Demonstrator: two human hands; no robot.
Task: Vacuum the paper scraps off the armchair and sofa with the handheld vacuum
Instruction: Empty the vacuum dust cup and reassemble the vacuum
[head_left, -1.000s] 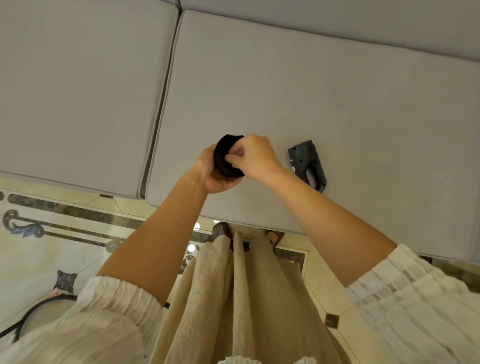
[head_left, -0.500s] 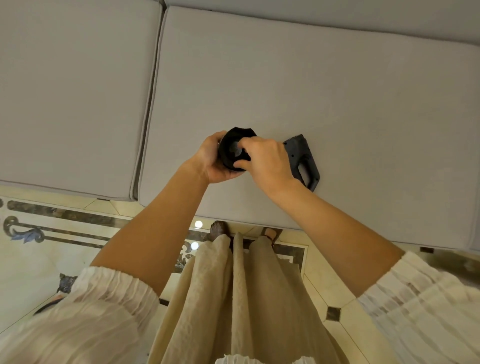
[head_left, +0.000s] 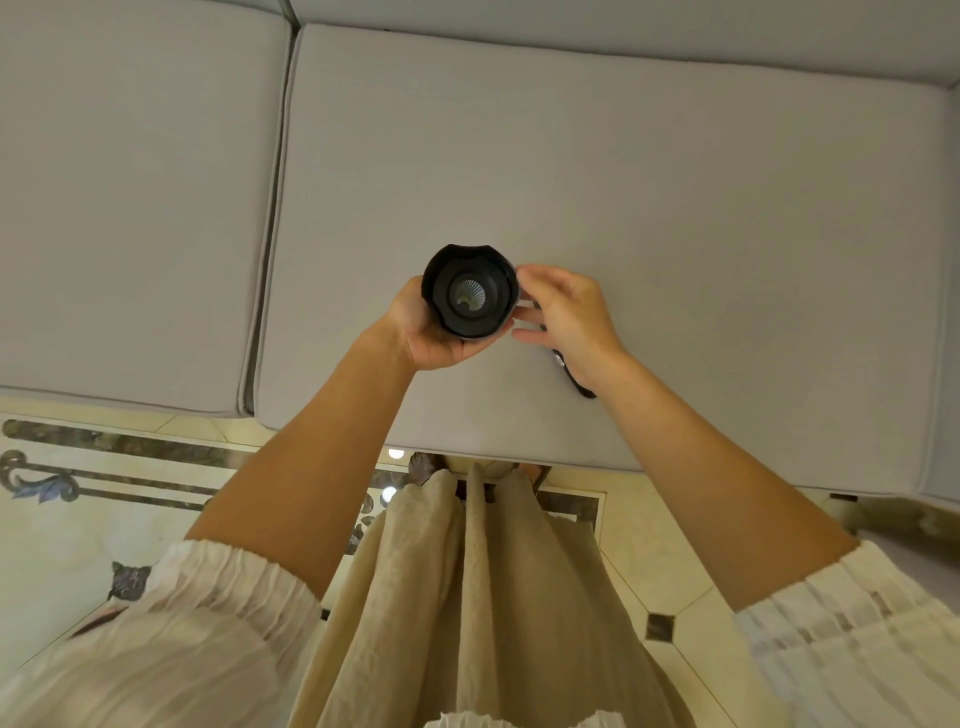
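Note:
My left hand (head_left: 423, 332) grips a black round dust cup (head_left: 470, 293) of the handheld vacuum, open end up toward me, with a white pleated filter showing in its middle. My right hand (head_left: 563, 317) sits just right of the cup, fingers relaxed and spread, fingertips near its rim, holding nothing. The dark vacuum body (head_left: 574, 382) lies on the grey sofa seat cushion (head_left: 675, 208), mostly hidden under my right wrist. No paper scraps show on the cushions.
A second grey cushion (head_left: 130, 208) lies to the left, split off by a seam. The sofa's front edge runs above a patterned tile floor (head_left: 67, 519). My beige skirt and feet are below the edge.
The right hand has let go of the cup's top and pulled to its right. The cup turned so its open end faces me. The vacuum body is now covered by my right wrist.

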